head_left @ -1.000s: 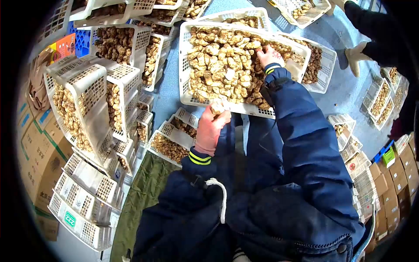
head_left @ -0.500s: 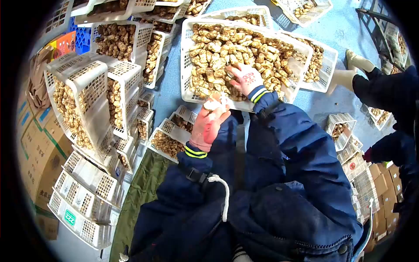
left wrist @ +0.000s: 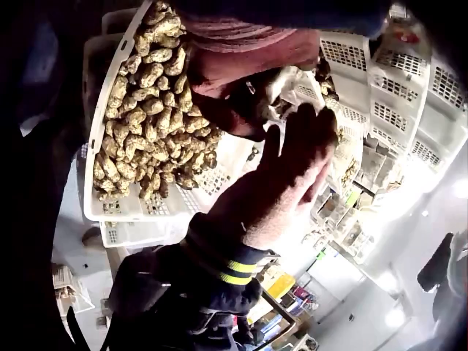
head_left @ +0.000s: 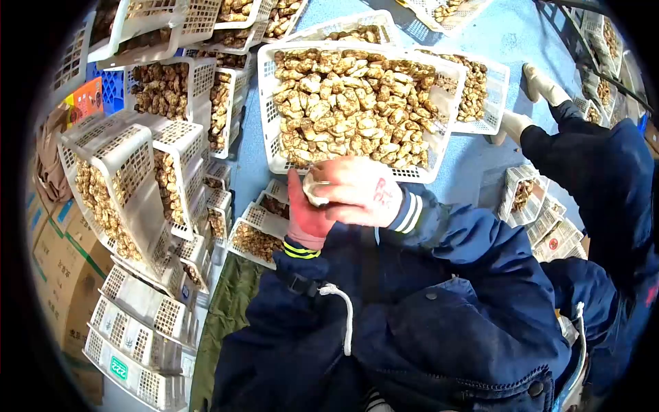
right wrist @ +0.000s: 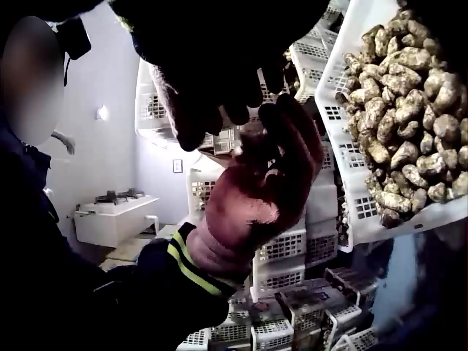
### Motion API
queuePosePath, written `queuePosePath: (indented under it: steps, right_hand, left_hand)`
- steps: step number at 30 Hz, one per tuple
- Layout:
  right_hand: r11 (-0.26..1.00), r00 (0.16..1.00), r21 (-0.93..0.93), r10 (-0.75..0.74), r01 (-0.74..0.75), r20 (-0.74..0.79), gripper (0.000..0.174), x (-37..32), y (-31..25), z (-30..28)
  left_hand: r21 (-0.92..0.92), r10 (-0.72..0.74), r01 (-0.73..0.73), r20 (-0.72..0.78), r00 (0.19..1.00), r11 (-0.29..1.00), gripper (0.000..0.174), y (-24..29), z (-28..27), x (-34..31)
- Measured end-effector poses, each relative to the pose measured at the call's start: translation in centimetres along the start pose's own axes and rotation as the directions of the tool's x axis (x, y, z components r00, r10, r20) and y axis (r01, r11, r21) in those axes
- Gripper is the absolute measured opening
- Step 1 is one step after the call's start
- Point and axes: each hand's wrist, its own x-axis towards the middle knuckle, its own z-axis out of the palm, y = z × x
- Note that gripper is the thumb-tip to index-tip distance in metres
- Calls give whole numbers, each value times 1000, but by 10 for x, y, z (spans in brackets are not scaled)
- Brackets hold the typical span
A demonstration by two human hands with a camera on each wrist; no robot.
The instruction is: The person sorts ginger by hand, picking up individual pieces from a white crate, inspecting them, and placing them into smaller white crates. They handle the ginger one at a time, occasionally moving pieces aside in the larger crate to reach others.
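Observation:
My left hand [head_left: 307,218] holds a pale piece [head_left: 316,188] just off the near edge of a white basket [head_left: 445,130] heaped with knobbly brown-and-cream tubers [head_left: 343,103]. From the right, my right hand [head_left: 360,191] comes over that piece, its fingers bent round it and hiding part of it. In the left wrist view the left hand [left wrist: 252,62] is close to the camera, and the right hand [left wrist: 281,179] faces it. The right wrist view shows the left hand [right wrist: 252,201] with raised fingers, below the dark right hand [right wrist: 227,80].
White baskets [head_left: 130,154] of tubers stand stacked at the left, beside cardboard boxes [head_left: 58,275]. Another tuber basket [head_left: 491,103] lies partly under the main one. A person in dark clothes [head_left: 590,165] is at the right. Smaller baskets [head_left: 255,218] stand left of my knees.
My right hand has left the tuber pile and come left and down to meet my left hand at the pale piece. The other person has shifted at the right. The view has shifted slightly.

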Motion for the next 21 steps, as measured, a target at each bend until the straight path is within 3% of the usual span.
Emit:
queuePosePath:
  steps: [1, 2, 3, 4, 5, 6, 7, 8, 10, 11, 12, 13, 14, 15, 16, 17, 18, 19, 20, 21]
  right_hand:
    - [973, 968, 28, 231, -229, -98, 28, -11, 1, 2]
    - [975, 947, -17, 213, -223, -239, 29, -13, 28, -4]
    - [872, 800, 89, 479, -481, -362, 29, -16, 45, -8]
    - [735, 683, -97, 562, -671, -466, 31, -19, 77, -16]
    - [681, 685, -218, 550, -699, -479, 34, -17, 115, -26]
    - [577, 629, -307, 515, -757, -582, 32, -26, 155, -19]
    - [355, 521, -386, 659, -851, -542, 49, -29, 180, -16]
    - [208, 371, -368, 808, -906, -458, 49, -27, 202, -16]
    - [200, 421, -444, 769, -873, -481, 50, -37, 227, -6]
    - [266, 431, -363, 737, -893, -521, 51, -45, 239, -2]
    - [405, 446, -190, 773, -894, -451, 53, -50, 229, -16]
    - [520, 395, 163, 787, -839, -475, 51, -71, 233, -14]
    - [572, 344, 487, 806, -660, -481, 50, -89, 236, -10]
    - [211, 212, 919, 967, -334, -145, 43, -86, 199, -21]
    - [189, 303, 906, 950, -378, -72, 42, -118, 211, -24]
    - [422, 313, 502, 904, -755, -290, 40, -129, 201, -28]
    - [435, 420, -75, 790, -897, -446, 39, -141, 185, -27]
    - [375, 507, -342, 663, -862, -550, 42, -123, 165, -27]
    - [519, 644, -394, 506, -758, -574, 38, -106, 164, -28]
    - [580, 678, -374, 496, -723, -542, 37, -83, 166, -28]
  left_hand:
    - [98, 60, -64, 44, 997, 993, 46, 1, -8, -1]
    - [190, 118, -134, 94, 989, 973, 43, 2, -16, -1]
    - [68, 101, -105, 60, 993, 992, 38, -2, -4, -4]
    - [104, 98, -112, 128, 987, 988, 34, -3, -6, -1]
    - [128, 114, -124, 87, 990, 984, 31, -6, -3, -2]
    - [156, 133, -139, 47, 990, 978, 29, -9, 2, -4]
    - [160, 136, -142, 47, 990, 977, 29, -9, -1, -4]
    - [231, 102, -121, 91, 991, 966, 27, -10, -6, -2]
    - [290, 40, -70, 109, 993, 955, 22, -12, -5, -3]
    - [341, 23, -82, 173, 985, 937, 23, -11, -5, -3]
    - [386, 0, -94, 238, 971, 918, 23, -11, -7, -2]
    - [382, -6, -89, 242, 970, 920, 23, -11, -10, -1]
    - [363, -6, -68, 198, 980, 930, 23, -8, -13, 1]
    - [342, -5, -49, 154, 988, 938, 23, -8, -15, 2]
    - [338, -6, -49, 158, 987, 940, 23, -11, -10, 1]
    - [366, 64, -89, 80, 995, 926, 23, -17, 0, -1]
    - [402, 132, -120, -1, 991, 908, 24, -22, 5, -2]
    - [393, 61, -92, 91, 994, 915, 25, -19, 4, 0]
    - [393, 55, -84, 86, 995, 916, 25, -20, 1, -1]
    - [485, 69, -87, 55, 996, 870, 26, -21, -3, -2]
